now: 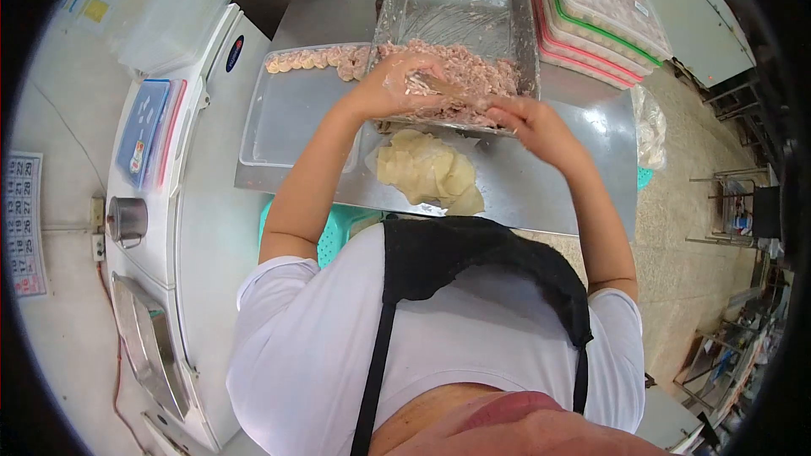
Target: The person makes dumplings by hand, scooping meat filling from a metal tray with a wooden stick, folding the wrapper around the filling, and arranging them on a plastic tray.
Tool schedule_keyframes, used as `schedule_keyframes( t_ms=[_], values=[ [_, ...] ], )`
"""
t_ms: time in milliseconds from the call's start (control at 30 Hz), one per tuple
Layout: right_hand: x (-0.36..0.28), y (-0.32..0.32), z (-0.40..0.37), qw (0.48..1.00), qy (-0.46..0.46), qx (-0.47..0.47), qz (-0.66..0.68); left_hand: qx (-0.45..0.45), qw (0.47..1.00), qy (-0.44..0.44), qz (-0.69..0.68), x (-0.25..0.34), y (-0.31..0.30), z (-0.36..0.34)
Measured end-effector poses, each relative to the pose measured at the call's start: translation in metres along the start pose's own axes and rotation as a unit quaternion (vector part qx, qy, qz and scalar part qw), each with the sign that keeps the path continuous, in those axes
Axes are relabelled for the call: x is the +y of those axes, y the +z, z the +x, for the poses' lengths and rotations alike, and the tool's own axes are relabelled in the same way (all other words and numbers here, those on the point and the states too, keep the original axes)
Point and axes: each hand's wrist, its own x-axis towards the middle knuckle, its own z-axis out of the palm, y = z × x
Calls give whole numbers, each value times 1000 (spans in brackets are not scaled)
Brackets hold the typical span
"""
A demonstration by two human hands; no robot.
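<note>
My left hand (402,86) is cupped above the near left part of a metal tray (460,0). Its fingers curl round what looks like a dumpling wrapper with a little meat, mostly hidden by the hand. In my right hand (525,124), closed at the tray's near right corner, is a thin brown spatula (448,87) whose tip reaches to the left palm. Pink minced meat (486,72) fills the tray's near half. Just below the tray lies a loose pile of pale yellow dumpling wrappers (427,169).
To the left, a clear plastic tray (287,131) carries a row of filled dumplings (317,59) along its far edge. Stacked lidded boxes (600,8) stand at the right of the metal table (583,194). A white freezer (211,152) borders the left, with a metal pot (128,219) beside it.
</note>
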Motion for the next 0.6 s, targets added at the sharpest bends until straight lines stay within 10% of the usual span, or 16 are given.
schedule_keyframes(
  t_ms=[167, 300, 367, 600],
  values=[
    [-64, 4, 10, 978, -17, 88, -191, 118, 980, -139, 73, -32, -18, -34],
    [-72, 38, 31, 976, -35, 30, -214, 22, 996, -80, -19, -33, -45, -57],
    [-94, 32, 37, 975, -21, 42, -215, 154, 988, 0, 10, -38, -46, -80],
    [-119, 111, 58, 987, -21, 5, -160, 66, 975, -137, -161, -45, -91, -118]
  ],
)
